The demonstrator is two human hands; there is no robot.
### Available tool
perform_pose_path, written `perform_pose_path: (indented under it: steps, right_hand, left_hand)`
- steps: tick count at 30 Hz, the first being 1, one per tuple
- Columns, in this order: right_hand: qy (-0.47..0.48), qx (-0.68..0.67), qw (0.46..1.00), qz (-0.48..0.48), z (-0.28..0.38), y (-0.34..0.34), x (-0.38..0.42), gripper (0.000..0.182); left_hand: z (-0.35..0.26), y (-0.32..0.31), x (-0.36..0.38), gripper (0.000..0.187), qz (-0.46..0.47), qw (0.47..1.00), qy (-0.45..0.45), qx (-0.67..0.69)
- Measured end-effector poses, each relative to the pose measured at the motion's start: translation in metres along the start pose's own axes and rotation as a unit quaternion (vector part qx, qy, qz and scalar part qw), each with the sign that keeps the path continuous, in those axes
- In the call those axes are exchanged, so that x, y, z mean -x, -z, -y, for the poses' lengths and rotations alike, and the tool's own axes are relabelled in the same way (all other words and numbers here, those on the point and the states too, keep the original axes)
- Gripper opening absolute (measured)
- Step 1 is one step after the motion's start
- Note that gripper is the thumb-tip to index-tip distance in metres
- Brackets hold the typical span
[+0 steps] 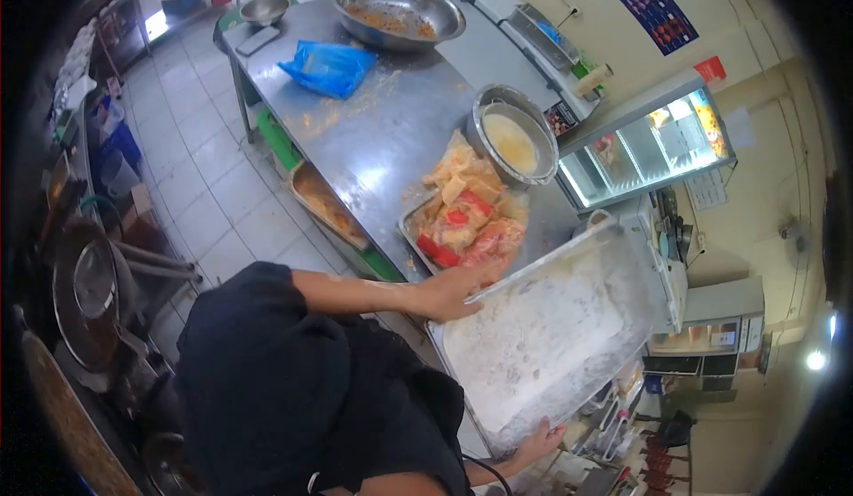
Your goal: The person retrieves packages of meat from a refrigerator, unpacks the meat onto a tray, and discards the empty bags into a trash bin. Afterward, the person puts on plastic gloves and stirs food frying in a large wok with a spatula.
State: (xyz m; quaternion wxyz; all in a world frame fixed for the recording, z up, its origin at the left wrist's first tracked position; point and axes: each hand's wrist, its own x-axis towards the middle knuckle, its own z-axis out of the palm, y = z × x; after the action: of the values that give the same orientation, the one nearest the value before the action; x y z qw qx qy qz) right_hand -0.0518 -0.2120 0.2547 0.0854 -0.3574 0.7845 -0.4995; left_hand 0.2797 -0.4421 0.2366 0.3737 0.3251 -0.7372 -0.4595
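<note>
A large metal tray (641,332), its bottom coated with white powder (533,327) that looks like flour, slants over the near end of the steel table. My left hand (451,292) grips the tray's rim at one corner, close to a smaller tray. At the opposite edge, my right hand (537,445) holds the rim, its fingers partly hidden. Plastic bags of orange-yellow food with red pieces (466,221) fill that smaller metal tray (410,230). Just beyond them stands a metal pot (480,127) containing pale yellow liquid.
On the steel table (373,172) lie a blue plastic bag (329,68) and a large steel bowl (397,12) with orange residue. A small bowl (265,9) stands at the far corner. A lit display fridge (640,150) stands behind. Pans (84,292) are at the left.
</note>
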Motion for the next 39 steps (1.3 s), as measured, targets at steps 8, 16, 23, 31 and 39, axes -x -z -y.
perform_pose_path:
  steps: [8, 16, 23, 31, 39]
  right_hand:
    - [0.041, -0.114, 0.987, 0.101, 0.049, -0.227, 0.049, 0.042]
    - [0.033, -0.322, 0.905, 0.276, 0.141, -0.451, 0.134, 0.018]
    - [0.011, -0.194, 0.938, 0.286, 0.118, -0.53, 0.169, 0.017]
    - [0.218, 0.102, 0.968, 0.073, 0.138, -0.511, 0.035, 0.074]
    - [0.021, 0.38, 0.875, 0.298, 0.158, -0.583, -0.091, 0.088]
  left_hand:
    - [0.017, 0.201, 0.082, 0.045, -0.159, 0.971, 0.107, -0.144]
    - [0.092, 0.344, 0.174, 0.042, -0.271, 0.92, 0.14, -0.246]
    - [0.19, 0.394, 0.187, 0.04, -0.261, 0.907, 0.198, -0.264]
    - [0.2, 0.383, 0.109, 0.041, -0.22, 0.911, 0.21, -0.278]
    - [0.221, 0.371, 0.074, 0.041, -0.249, 0.9, 0.21, -0.29]
